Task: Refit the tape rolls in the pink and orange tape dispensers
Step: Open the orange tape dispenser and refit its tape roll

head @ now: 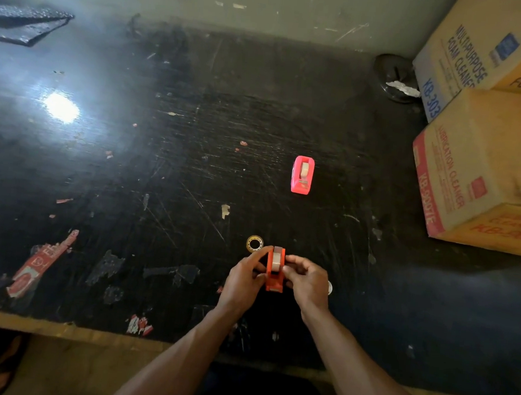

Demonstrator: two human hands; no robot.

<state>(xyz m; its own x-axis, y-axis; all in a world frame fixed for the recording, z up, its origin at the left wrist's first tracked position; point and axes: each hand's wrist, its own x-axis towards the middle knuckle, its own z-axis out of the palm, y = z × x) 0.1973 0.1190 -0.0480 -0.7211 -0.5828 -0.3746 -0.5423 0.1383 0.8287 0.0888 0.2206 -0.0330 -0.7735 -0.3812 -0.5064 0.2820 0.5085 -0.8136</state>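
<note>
Both hands meet near the front middle of a black table point(168, 165), its top badly scratched, glossy w/ a bright glare spot at left, dotted w/ torn sticker scraps and paper bits. Left hand point(243, 277) and right hand point(307, 279) pinch the orange dispenser point(274, 279) from opp. sides; it's a small, narrow, smooth plastic block standing upright, cutter end toward the person. A tape roll point(277, 259) w/ pale, semi-clear tape sits in its slot, top of the ring showing above the walls. Left fingers curled round the left wall, thumb and index closed on it; right fingers bent in tight vs. the right wall and roll edge. Whether the right fingertips touch the roll or only the plastic: can't tell. Just beyond the left fingertips, a spare roll point(254, 244) lies flat on the table, a small ring, yellowish, w/ a toothed-looking core. Pink dispenser point(302, 175) stands well apart, further back and a bit right, same boxy shape, glossy, whitish roll seated inside. Far right: stacked cardboard boxes point(487, 146), matte tan, printed blue and red. Behind them a round dark metal object point(393, 77), unclear what.
</note>
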